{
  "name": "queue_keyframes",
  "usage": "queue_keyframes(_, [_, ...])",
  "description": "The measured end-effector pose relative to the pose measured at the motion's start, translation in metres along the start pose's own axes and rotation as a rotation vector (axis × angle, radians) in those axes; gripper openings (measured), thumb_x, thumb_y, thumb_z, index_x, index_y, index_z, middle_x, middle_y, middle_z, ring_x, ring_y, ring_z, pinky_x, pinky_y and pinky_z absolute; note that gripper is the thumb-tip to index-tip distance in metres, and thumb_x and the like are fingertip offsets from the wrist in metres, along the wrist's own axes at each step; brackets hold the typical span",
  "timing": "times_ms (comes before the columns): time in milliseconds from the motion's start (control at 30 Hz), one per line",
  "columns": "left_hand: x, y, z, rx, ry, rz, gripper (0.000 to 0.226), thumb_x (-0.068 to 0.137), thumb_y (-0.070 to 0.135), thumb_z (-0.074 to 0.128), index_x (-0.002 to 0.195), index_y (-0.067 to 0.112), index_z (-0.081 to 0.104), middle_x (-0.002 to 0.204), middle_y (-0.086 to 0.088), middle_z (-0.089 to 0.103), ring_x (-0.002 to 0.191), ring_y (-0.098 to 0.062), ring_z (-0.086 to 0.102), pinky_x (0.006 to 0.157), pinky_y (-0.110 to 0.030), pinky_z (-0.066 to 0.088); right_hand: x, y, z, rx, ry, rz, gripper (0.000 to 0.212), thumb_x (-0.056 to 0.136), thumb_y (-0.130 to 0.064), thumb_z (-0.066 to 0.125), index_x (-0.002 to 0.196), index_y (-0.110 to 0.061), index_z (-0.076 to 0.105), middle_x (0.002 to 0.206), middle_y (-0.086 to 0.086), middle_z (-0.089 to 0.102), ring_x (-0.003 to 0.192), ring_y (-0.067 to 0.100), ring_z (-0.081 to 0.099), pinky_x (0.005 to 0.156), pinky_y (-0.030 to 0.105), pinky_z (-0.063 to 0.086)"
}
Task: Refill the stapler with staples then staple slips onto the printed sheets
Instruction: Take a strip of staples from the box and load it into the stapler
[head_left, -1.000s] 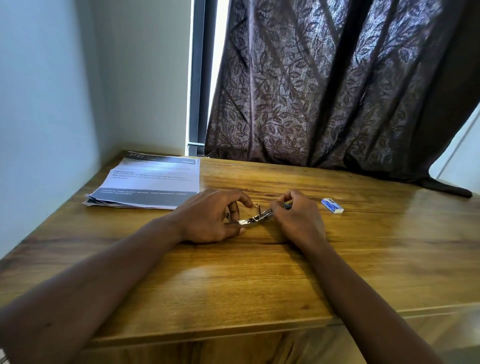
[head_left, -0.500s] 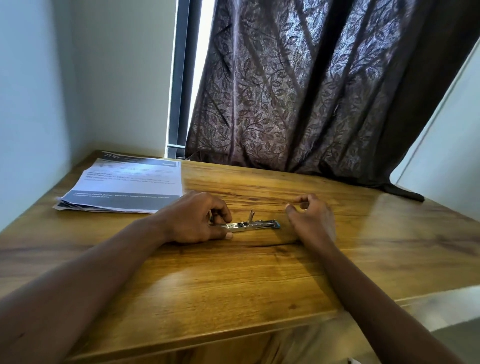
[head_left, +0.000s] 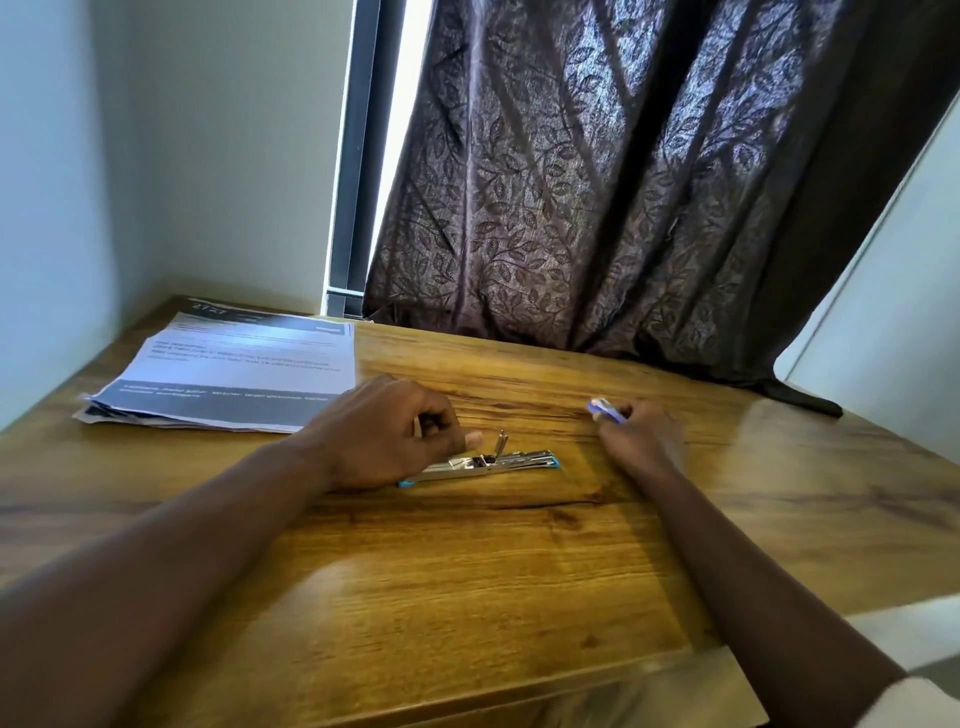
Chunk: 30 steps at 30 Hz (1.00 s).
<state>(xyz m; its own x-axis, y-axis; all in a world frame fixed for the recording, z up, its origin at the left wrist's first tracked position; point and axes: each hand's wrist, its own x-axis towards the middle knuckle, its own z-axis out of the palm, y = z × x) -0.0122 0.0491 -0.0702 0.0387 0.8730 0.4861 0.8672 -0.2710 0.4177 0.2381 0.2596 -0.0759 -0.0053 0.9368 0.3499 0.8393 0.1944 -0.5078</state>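
A small metal stapler (head_left: 498, 462) with blue ends lies flat on the wooden table (head_left: 467, 571), its top swung open and a thin metal part sticking up. My left hand (head_left: 384, 434) rests on the stapler's left end and pins it down with thumb and fingers. To the right, my right hand (head_left: 641, 439) is closed on a small blue-and-white staple box (head_left: 605, 410), which pokes out past the fingertips just above the table. A stack of printed sheets (head_left: 239, 369) lies at the back left.
A dark patterned curtain (head_left: 623, 182) hangs behind the table's far edge, its hem lying on the back right corner. Walls close in on the left and back left. The table's front edge runs near the bottom of the view.
My right hand let go of the stapler's right end, moved right and took hold of the staple box. My left hand stayed on the stapler. The view shifted to the right.
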Motion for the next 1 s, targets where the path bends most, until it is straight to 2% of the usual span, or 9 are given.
queue_keyframes(67, [0.0, 0.0, 0.0, -0.112, 0.139, -0.024, 0.058, 0.084, 0.078, 0.049, 0.104, 0.03, 0.073, 0.082, 0.015, 0.069, 0.073, -0.001, 0.064, 0.064, -0.026, 0.052, -0.007, -0.02, -0.002, 0.341, -0.049, -0.102, 0.024, 0.089, -0.039, 0.071, 0.109, -0.025, 0.069, 0.107, -0.001, 0.072, 0.094, 0.017, 0.065, 0.082, 0.036, 0.055])
queue_keyframes(167, [0.0, 0.003, -0.003, -0.225, 0.324, -0.105, 0.053, 0.084, 0.063, 0.055, 0.121, 0.026, 0.065, 0.086, 0.013, 0.068, 0.072, 0.001, 0.065, 0.061, -0.013, 0.046, -0.024, -0.061, -0.011, 0.83, -0.26, -0.202, 0.024, 0.088, -0.02, 0.077, 0.109, -0.027, 0.068, 0.107, 0.007, 0.074, 0.091, 0.02, 0.072, 0.076, 0.034, 0.058])
queue_keyframes(233, [0.001, 0.003, -0.006, -0.256, 0.394, -0.142, 0.046, 0.088, 0.052, 0.062, 0.128, 0.029, 0.059, 0.09, 0.011, 0.069, 0.071, -0.001, 0.066, 0.058, -0.011, 0.047, -0.035, -0.087, -0.017, 0.993, -0.408, -0.29, 0.031, 0.084, -0.009, 0.079, 0.111, -0.021, 0.071, 0.104, 0.011, 0.075, 0.088, 0.022, 0.071, 0.076, 0.031, 0.058])
queue_keyframes(333, [0.0, -0.001, -0.01, -0.272, 0.436, -0.183, 0.05, 0.091, 0.036, 0.072, 0.136, 0.033, 0.052, 0.099, 0.01, 0.068, 0.07, -0.007, 0.068, 0.059, -0.015, 0.053, -0.048, -0.116, -0.019, 1.04, -0.573, -0.444, 0.041, 0.077, -0.003, 0.083, 0.116, -0.011, 0.074, 0.108, 0.019, 0.074, 0.091, 0.022, 0.069, 0.076, 0.032, 0.06])
queue_keyframes(400, [0.0, -0.003, -0.011, -0.28, 0.444, -0.187, 0.053, 0.09, 0.031, 0.075, 0.137, 0.036, 0.051, 0.104, 0.011, 0.065, 0.071, -0.007, 0.069, 0.058, -0.018, 0.054, -0.057, -0.126, -0.015, 1.02, -0.65, -0.531, 0.044, 0.075, 0.0, 0.083, 0.117, -0.008, 0.074, 0.11, 0.017, 0.074, 0.09, 0.022, 0.07, 0.079, 0.035, 0.062])
queue_keyframes(500, [0.001, -0.007, -0.01, -0.294, 0.451, -0.194, 0.045, 0.089, 0.025, 0.076, 0.13, 0.033, 0.059, 0.099, 0.009, 0.068, 0.068, -0.009, 0.07, 0.054, -0.017, 0.05, -0.065, -0.129, -0.004, 0.994, -0.67, -0.595, 0.044, 0.077, 0.003, 0.082, 0.119, -0.007, 0.072, 0.107, 0.016, 0.075, 0.087, 0.027, 0.071, 0.082, 0.042, 0.062])
queue_keyframes(600, [0.002, -0.009, -0.008, -0.291, 0.437, -0.216, 0.034, 0.088, 0.02, 0.077, 0.12, 0.029, 0.068, 0.09, 0.007, 0.071, 0.068, -0.007, 0.07, 0.057, -0.018, 0.051, -0.068, -0.124, 0.006, 1.028, -0.675, -0.616, 0.043, 0.079, 0.006, 0.079, 0.12, -0.004, 0.07, 0.104, 0.019, 0.075, 0.087, 0.027, 0.07, 0.084, 0.042, 0.062])
queue_keyframes(767, [0.002, -0.011, -0.006, -0.356, 0.412, -0.25, 0.032, 0.089, 0.016, 0.076, 0.119, 0.027, 0.07, 0.085, 0.004, 0.074, 0.069, -0.012, 0.071, 0.062, -0.025, 0.057, -0.064, -0.117, 0.008, 1.174, -0.803, -0.46, 0.032, 0.092, 0.013, 0.058, 0.119, 0.001, 0.068, 0.104, 0.024, 0.075, 0.086, 0.031, 0.073, 0.079, 0.034, 0.063])
queue_keyframes(1000, [-0.002, -0.01, -0.012, -0.337, 0.4, -0.275, 0.034, 0.09, 0.017, 0.075, 0.121, 0.028, 0.069, 0.093, 0.006, 0.075, 0.077, -0.012, 0.073, 0.067, -0.028, 0.062, -0.066, -0.115, 0.002, 1.34, -1.054, -0.284, 0.037, 0.094, 0.018, 0.047, 0.124, 0.005, 0.064, 0.118, 0.026, 0.07, 0.108, 0.035, 0.071, 0.09, 0.037, 0.06])
